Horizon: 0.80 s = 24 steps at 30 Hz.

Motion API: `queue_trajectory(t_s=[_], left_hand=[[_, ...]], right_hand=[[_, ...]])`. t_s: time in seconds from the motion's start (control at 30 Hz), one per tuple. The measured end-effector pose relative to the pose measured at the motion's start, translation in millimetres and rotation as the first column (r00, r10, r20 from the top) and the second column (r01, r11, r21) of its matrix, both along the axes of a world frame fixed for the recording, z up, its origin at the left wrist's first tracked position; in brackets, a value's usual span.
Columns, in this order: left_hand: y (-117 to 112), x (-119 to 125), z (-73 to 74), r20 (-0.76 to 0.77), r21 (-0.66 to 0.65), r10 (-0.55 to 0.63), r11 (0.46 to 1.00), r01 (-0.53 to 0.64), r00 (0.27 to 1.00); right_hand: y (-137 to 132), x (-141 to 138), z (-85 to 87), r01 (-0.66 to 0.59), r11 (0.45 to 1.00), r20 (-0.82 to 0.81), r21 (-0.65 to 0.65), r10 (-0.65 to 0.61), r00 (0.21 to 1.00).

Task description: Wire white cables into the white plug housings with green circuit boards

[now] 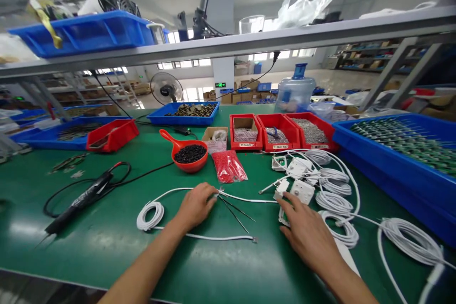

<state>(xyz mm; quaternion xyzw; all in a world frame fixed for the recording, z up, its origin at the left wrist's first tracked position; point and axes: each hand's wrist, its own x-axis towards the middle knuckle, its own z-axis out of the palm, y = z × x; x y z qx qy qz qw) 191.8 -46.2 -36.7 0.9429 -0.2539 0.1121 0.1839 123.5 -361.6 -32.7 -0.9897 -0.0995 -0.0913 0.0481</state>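
Observation:
My left hand (196,205) rests on the green table and pinches a thin white cable (245,198) near its middle. That cable runs left to a small white coil (150,214). Thin black tweezers (235,210) lie just right of this hand's fingertips. My right hand (307,232) lies flat with its fingers reaching a small white plastic box (302,190) and another white piece (282,187). More white boxes (295,167) and several coiled white cables (335,202) lie just beyond it.
A red scoop of black beads (189,154) and a bag of red parts (228,166) lie ahead. Three red bins (281,132) and blue trays (399,161) line the back and right. A black soldering tool (80,202) with cord lies left. A shelf (228,45) hangs overhead.

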Motion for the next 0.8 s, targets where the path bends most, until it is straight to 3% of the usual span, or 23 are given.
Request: queue_trajectory(t_s=[0.07, 0.17, 0.23, 0.3, 0.33, 0.37, 0.43, 0.5, 0.53, 0.57, 0.6, 0.67, 0.8], left_hand=[[-15.8, -10.8, 1.1, -0.025, 0.107, -0.110, 0.988, 0.112, 0.994], [-34.7, -16.7, 0.6, -0.032, 0.242, -0.155, 0.957, 0.158, 0.987], [-42.6, -15.0, 1.3, -0.036, 0.277, -0.136, 0.951, 0.140, 0.990], [-47.3, -13.0, 3.5, -0.034, 0.274, -0.127, 0.953, 0.131, 0.991], [-48.9, -13.0, 5.3, -0.030, 0.263, -0.123, 0.956, 0.126, 0.992], [-50.2, -14.1, 7.7, -0.025, 0.248, -0.111, 0.962, 0.114, 0.993], [-52.0, -20.1, 14.2, -0.016, 0.213, -0.071, 0.974, 0.073, 0.997], [-53.9, -31.4, 23.7, -0.042, 0.117, -0.009, 0.993, 0.014, 0.999], [-55.2, -38.9, 29.4, -0.080, 0.026, 0.016, 1.000, -0.014, 0.997], [-57.1, -47.1, 35.3, -0.132, -0.086, 0.028, 0.996, -0.039, 0.991], [-59.5, -55.6, 41.2, -0.190, -0.206, 0.019, 0.977, -0.059, 0.982], [-65.5, -72.2, 51.1, -0.284, -0.407, -0.057, 0.911, -0.066, 0.957], [-76.0, -97.3, 58.6, -0.352, -0.526, -0.140, 0.848, -0.071, 0.925]], right_hand=[[-1.4, -0.2, -2.2, 0.020, 1.000, -0.008, -0.017, -0.020, 1.000], [-4.0, 0.1, -0.6, 0.036, 0.998, -0.034, 0.046, -0.034, 0.999], [-6.0, -0.2, 3.2, 0.048, 0.977, -0.024, 0.206, -0.044, 0.999], [-6.7, -1.4, 9.9, 0.076, 0.883, -0.037, 0.464, -0.067, 0.997], [-6.2, -2.5, 14.1, 0.087, 0.785, -0.070, 0.614, -0.055, 0.996], [-5.3, -4.1, 18.6, 0.100, 0.645, -0.116, 0.757, -0.018, 0.993], [-2.2, -8.2, 27.0, 0.155, 0.272, -0.192, 0.950, 0.118, 0.974], [1.7, -13.2, 33.1, 0.228, -0.096, -0.198, 0.969, 0.247, 0.948], [3.7, -15.8, 35.0, 0.259, -0.233, -0.190, 0.937, 0.282, 0.940], [5.8, -18.4, 36.3, 0.283, -0.334, -0.180, 0.899, 0.308, 0.934], [7.8, -20.8, 37.0, 0.300, -0.408, -0.168, 0.862, 0.329, 0.929], [12.0, -24.9, 37.7, 0.342, -0.491, -0.154, 0.801, 0.383, 0.911], [19.9, -29.1, 38.2, 0.417, -0.546, -0.123, 0.726, 0.494, 0.861]])
